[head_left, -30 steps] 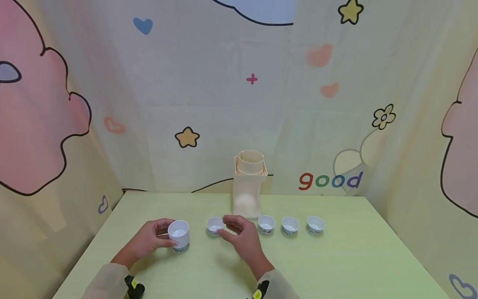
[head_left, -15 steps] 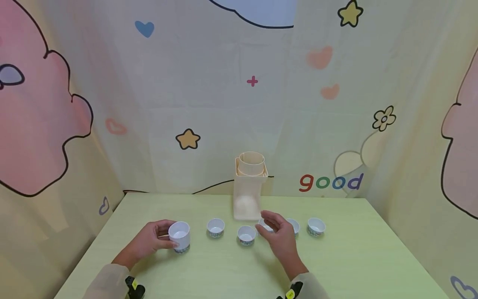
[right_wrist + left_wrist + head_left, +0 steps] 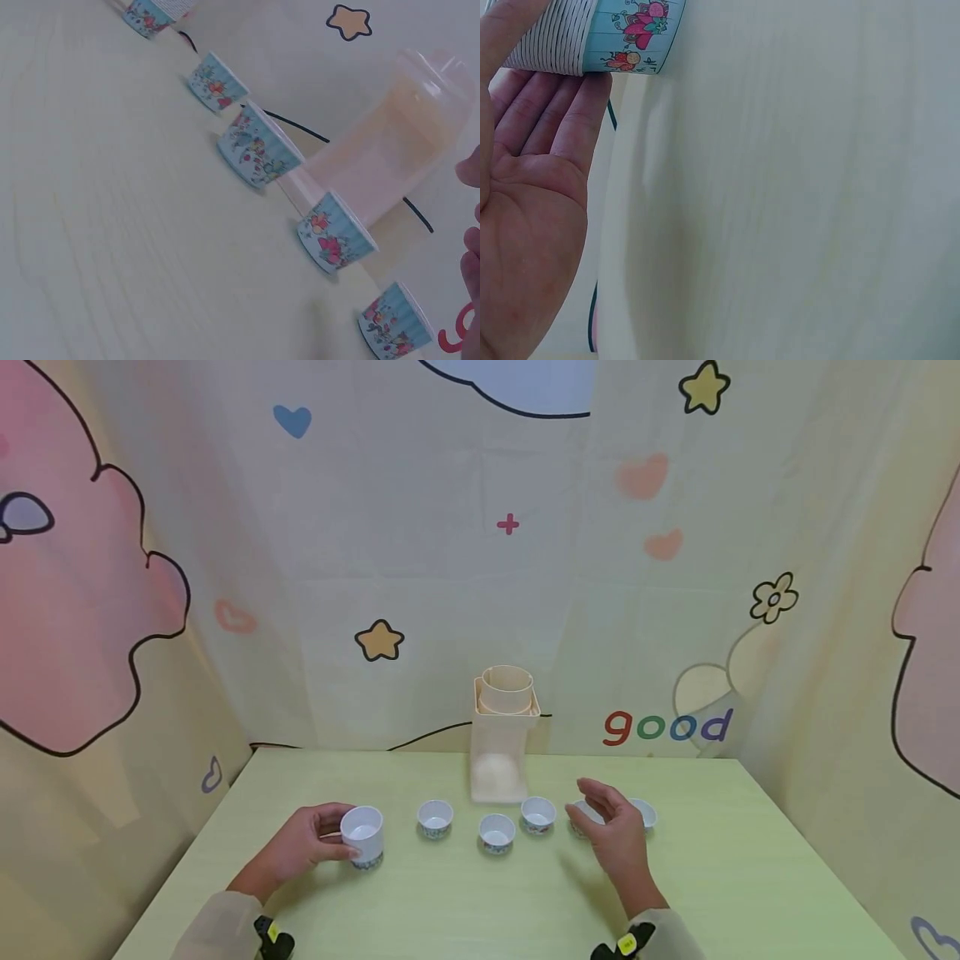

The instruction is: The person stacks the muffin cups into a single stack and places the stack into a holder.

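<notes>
My left hand [image 3: 306, 845] grips a stack of nested paper cups [image 3: 363, 825] at the left of the table; the left wrist view shows the stack's many rims and its blue, fruit-printed outermost cup [image 3: 634, 34]. My right hand [image 3: 617, 837] hovers with thumb and fingers parted and nothing seen between them. Behind it, a single paper cup [image 3: 590, 812] is partly hidden. Another cup [image 3: 643, 814] stands to its right. Further left stand a cup [image 3: 538, 815], one set slightly forward [image 3: 497, 833], and a leftmost cup [image 3: 435, 819], all upright.
A cream-coloured plastic dispenser-like holder [image 3: 498, 752] with a round open tube on top stands at the table's back edge. Behind the pale green table [image 3: 450, 910] hangs a printed cloth backdrop [image 3: 420, 527], with cloth on both sides too.
My right hand has swept rightward along the row, uncovering the forward cup and then the one beside it. The cups have stayed put, and my left hand keeps holding the stack.
</notes>
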Tool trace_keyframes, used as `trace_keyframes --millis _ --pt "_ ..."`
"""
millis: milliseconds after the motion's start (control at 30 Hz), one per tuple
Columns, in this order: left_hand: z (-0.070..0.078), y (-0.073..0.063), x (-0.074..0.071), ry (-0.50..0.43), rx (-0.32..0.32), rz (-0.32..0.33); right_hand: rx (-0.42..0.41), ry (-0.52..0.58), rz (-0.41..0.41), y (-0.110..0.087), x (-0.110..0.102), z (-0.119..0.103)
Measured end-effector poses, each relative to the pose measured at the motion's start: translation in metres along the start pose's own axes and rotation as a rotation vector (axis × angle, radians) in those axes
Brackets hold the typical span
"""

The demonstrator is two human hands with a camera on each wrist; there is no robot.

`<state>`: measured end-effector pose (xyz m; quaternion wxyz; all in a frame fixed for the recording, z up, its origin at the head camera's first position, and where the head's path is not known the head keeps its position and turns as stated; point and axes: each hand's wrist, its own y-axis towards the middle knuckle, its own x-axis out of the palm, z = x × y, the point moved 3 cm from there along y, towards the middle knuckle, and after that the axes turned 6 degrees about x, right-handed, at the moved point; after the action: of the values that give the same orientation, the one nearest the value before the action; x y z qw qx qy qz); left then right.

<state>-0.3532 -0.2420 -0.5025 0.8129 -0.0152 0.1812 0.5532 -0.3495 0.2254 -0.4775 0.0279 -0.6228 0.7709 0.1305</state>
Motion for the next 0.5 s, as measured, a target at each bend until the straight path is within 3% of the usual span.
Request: trace_keyframes --millis 300,500 --pt "0.001 0.000 0.000 -0.003 0.000 0.003 -0.012 -0.130 0.126 0.015 -0.038 0.015" --pt "0.002 0.000 0.000 -0.003 -0.008 0.006 0.042 -0.187 0.159 0.021 -0.061 0.020"
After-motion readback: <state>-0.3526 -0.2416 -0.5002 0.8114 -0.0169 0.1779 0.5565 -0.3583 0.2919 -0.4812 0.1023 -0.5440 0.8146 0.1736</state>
